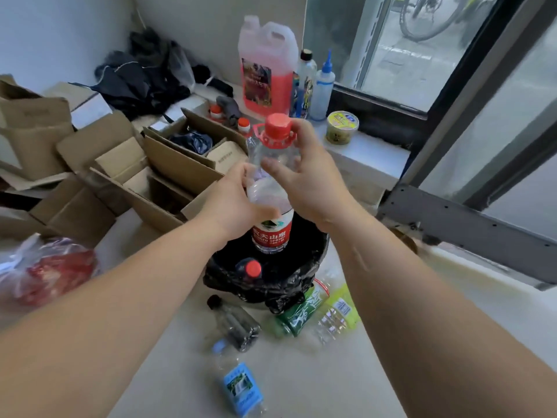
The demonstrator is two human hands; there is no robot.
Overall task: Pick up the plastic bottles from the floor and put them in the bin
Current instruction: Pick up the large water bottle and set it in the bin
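Observation:
A large clear bottle with a red cap and red label stands upright over the bin, its base at the bin's mouth. My left hand grips its middle and my right hand grips its upper part below the cap. The bin is lined with a black bag and holds a dark bottle with a red cap. On the floor lie a black-capped bottle, a green-labelled bottle, a yellow-green-labelled bottle and a blue-labelled bottle.
Open cardboard boxes crowd the floor left of the bin. A red plastic bag lies at the left. On the window ledge stand a pink jug, two bottles and a yellow-lidded tub. A grey metal beam runs along the right.

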